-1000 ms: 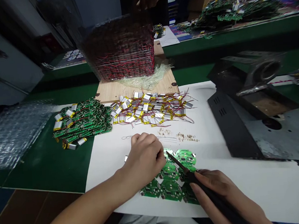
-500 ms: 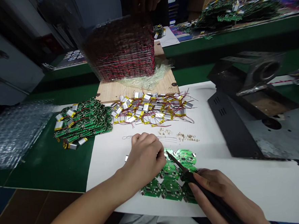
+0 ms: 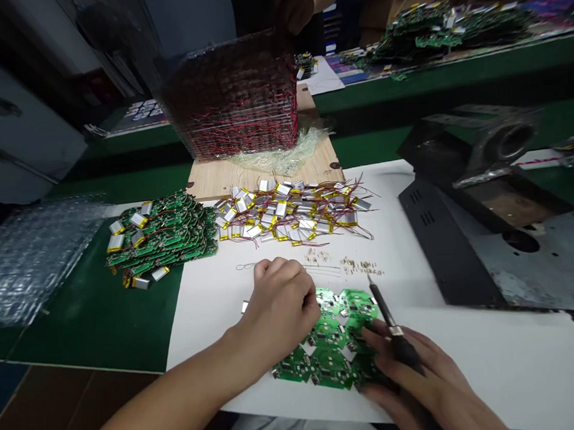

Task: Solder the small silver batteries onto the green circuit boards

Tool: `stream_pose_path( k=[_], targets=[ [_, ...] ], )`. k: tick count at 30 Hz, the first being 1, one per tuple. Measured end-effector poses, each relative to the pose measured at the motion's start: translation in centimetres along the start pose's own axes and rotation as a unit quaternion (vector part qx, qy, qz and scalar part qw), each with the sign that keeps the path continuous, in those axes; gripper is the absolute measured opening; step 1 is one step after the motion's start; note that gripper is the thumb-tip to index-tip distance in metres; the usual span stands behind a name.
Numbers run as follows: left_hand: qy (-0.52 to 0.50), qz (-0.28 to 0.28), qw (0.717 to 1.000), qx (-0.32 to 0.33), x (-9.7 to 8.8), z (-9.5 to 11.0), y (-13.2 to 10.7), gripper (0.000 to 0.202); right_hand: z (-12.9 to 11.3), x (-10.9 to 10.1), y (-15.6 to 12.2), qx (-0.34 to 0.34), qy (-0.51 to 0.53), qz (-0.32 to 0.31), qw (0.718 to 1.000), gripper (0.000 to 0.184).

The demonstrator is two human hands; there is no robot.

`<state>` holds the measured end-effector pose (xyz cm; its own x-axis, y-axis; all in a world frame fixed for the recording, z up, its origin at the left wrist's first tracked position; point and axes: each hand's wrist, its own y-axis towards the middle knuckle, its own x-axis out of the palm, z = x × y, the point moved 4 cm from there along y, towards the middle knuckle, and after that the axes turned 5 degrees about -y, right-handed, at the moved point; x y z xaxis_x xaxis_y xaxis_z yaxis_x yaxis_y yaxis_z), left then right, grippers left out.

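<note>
Soldering, apparently: the right hand (image 3: 436,378) grips an iron (image 3: 382,305), tip near brown specks (image 3: 363,266); the left hand (image 3: 286,300) (curled, contents unclear) overlies circuit boards (image 3: 329,363). The next move likely needs precise tip placement.

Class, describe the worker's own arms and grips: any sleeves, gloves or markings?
The left grip, a bare human hand, shows no glove, ring or marking; the bare left forearm has no sleeve or watch in view. The right grip, another bare hand, wears no glove.
</note>
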<state>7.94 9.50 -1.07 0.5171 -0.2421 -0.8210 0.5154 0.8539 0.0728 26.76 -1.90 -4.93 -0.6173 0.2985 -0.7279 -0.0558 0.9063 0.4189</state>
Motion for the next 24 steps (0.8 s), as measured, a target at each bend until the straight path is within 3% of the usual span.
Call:
stream_pose_path(
  k=[4,14,19,24],
  targets=[
    [0.014,0.0,1.0,0.0,0.0,0.1,0.1,0.018,-0.9,1.0,-0.4,-0.089,-0.014,-0.01,0.996,0.029],
    [0.05,0.001,0.999,0.007,0.0,0.5,0.1,0.017,-0.2,1.0,-0.1,-0.149,-0.06,-0.03,0.986,0.031],
    [0.06,-0.074,0.995,-0.033,-0.9,0.4,1.0,0.021,-0.1,1.2,0.3,-0.13,-0.09,-0.042,0.987,0.029],
    [0.046,-0.121,0.991,-0.033,-2.2,0.5,3.8,0.022,-0.4,1.2,0.7,-0.144,-0.091,-0.019,0.985,0.02]
  ],
)
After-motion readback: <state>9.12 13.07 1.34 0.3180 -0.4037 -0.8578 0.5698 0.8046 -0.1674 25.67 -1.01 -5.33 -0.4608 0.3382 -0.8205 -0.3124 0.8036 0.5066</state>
